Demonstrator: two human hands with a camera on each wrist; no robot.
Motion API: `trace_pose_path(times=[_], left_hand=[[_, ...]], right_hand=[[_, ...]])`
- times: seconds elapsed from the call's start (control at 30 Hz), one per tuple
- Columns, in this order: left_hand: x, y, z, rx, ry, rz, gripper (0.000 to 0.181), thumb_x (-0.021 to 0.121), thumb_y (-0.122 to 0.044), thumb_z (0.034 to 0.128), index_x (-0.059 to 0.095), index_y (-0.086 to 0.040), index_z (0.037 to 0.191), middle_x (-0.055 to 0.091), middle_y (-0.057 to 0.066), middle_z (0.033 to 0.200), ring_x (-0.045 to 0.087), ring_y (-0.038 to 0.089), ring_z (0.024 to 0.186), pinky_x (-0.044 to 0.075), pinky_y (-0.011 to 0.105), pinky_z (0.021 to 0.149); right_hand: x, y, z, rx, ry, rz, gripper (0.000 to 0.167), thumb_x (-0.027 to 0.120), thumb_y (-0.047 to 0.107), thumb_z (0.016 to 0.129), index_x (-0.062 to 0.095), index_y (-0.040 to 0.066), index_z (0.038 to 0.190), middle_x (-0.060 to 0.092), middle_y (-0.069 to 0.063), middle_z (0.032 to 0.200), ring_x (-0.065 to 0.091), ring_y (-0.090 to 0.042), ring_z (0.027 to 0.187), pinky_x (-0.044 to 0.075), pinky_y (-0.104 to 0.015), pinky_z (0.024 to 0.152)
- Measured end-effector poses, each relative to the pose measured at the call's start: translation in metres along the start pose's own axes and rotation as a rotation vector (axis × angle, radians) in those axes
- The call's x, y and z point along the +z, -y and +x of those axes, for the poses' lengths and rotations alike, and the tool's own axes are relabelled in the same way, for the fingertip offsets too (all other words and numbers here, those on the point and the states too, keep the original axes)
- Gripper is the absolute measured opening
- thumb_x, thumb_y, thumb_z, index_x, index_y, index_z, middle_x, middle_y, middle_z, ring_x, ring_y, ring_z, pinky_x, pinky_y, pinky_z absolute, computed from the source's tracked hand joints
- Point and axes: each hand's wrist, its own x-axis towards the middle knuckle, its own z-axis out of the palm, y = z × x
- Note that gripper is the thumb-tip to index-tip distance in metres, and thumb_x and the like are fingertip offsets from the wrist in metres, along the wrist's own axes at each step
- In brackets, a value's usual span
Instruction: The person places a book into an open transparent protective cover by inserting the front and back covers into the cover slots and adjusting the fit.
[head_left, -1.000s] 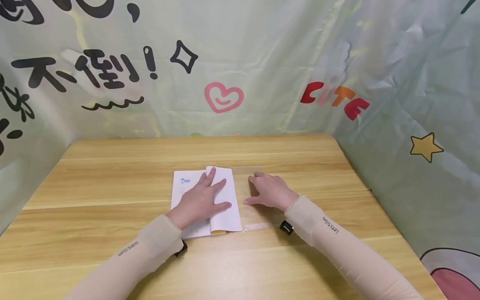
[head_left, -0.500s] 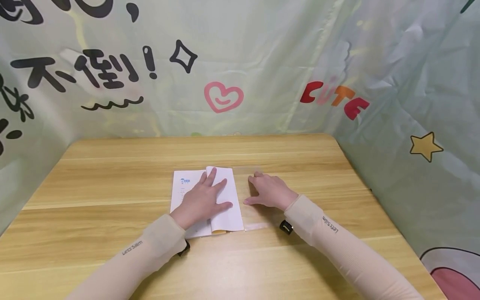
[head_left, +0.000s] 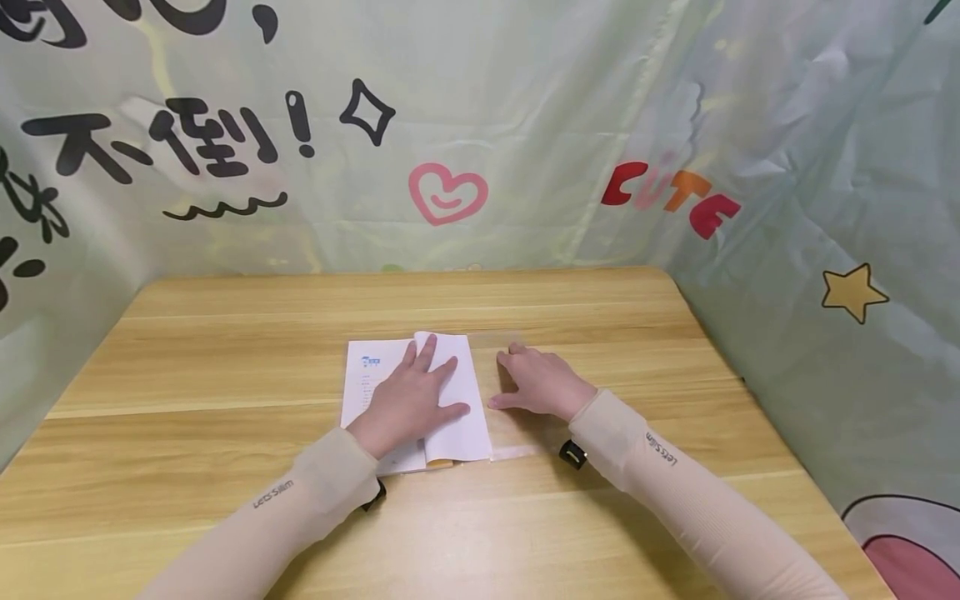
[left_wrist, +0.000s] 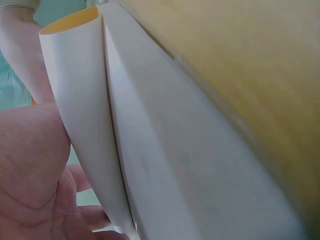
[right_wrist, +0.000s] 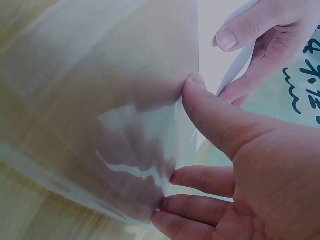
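Note:
A thin booklet [head_left: 358,392] lies on the wooden table, its printed white page facing up on the left. Over its right part, a white cover leaf [head_left: 461,429] bends across in a soft curve; an orange-yellow underside shows at the curl in the left wrist view. My left hand [head_left: 408,402] rests on this leaf with its fingers spread. A clear plastic book cover [head_left: 517,450] extends from beneath the booklet to the right. My right hand [head_left: 546,383] touches that plastic with thumb and fingertips, the fingers fairly straight and apart in the right wrist view.
The wooden table [head_left: 225,350] reaches back to a pale green printed curtain [head_left: 525,100]. The curtain also hangs along the right side, close to the table's edge. Black wrist cameras [head_left: 573,454] sit under both sleeves.
My left hand has slid slightly to the right, and the free edge of the white cover leaf has shifted right with it. My right hand stays in place on the plastic.

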Motion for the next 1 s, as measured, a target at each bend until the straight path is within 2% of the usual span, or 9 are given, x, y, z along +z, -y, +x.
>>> trace_pose_path(times=[0.2,0.33,0.43,0.57,0.8,1.0], left_hand=[[0.0,-0.003,0.001,0.015,0.001,0.026,0.08,0.066,-0.06,0.101,0.045,-0.017,0.165,0.013,0.023,0.179,0.015,0.052,0.164,0.038,0.06,0.126],[0.0,-0.006,0.002,0.022,0.001,0.052,0.079,0.065,-0.06,0.1018,0.046,-0.015,0.164,0.014,0.025,0.178,0.013,0.053,0.164,0.028,0.056,0.133],[0.001,-0.007,0.003,0.022,-0.001,0.059,0.079,0.064,-0.06,0.1017,0.046,-0.015,0.164,0.014,0.026,0.178,0.013,0.053,0.164,0.026,0.055,0.134],[0.001,-0.008,0.003,0.021,0.0,0.049,0.079,0.064,-0.06,0.1019,0.046,-0.015,0.164,0.013,0.025,0.178,0.01,0.053,0.165,0.025,0.055,0.134],[0.002,-0.01,0.003,0.011,0.003,0.041,0.079,0.064,-0.061,0.1016,0.046,-0.015,0.164,0.011,0.024,0.179,0.007,0.051,0.165,0.028,0.056,0.133],[0.003,-0.013,0.006,0.006,0.007,0.056,0.079,0.063,-0.061,0.102,0.045,-0.016,0.165,0.01,0.023,0.179,0.005,0.051,0.166,0.025,0.055,0.134]], right_hand=[[0.001,-0.001,0.0,-0.011,-0.004,0.002,0.072,0.081,0.051,0.094,0.063,-0.001,0.142,0.066,-0.022,0.132,0.07,-0.034,0.105,0.061,-0.053,0.094],[0.001,-0.001,0.0,-0.007,0.0,0.005,0.074,0.08,0.051,0.095,0.061,-0.001,0.144,0.065,-0.023,0.135,0.07,-0.035,0.109,0.06,-0.053,0.096],[0.001,-0.001,0.0,-0.007,0.002,0.003,0.075,0.08,0.05,0.096,0.06,-0.001,0.147,0.064,-0.023,0.138,0.07,-0.035,0.112,0.06,-0.053,0.098],[0.001,-0.001,0.001,-0.015,0.003,-0.003,0.073,0.08,0.05,0.095,0.061,-0.001,0.144,0.065,-0.022,0.133,0.069,-0.033,0.105,0.06,-0.051,0.095],[0.002,-0.001,0.001,-0.013,0.015,0.003,0.086,0.08,0.055,0.093,0.056,-0.004,0.15,0.057,-0.031,0.152,0.065,-0.043,0.133,0.056,-0.055,0.108],[0.002,0.0,0.0,-0.014,0.018,0.004,0.087,0.079,0.056,0.094,0.055,-0.005,0.151,0.056,-0.031,0.153,0.064,-0.043,0.133,0.056,-0.056,0.108]])
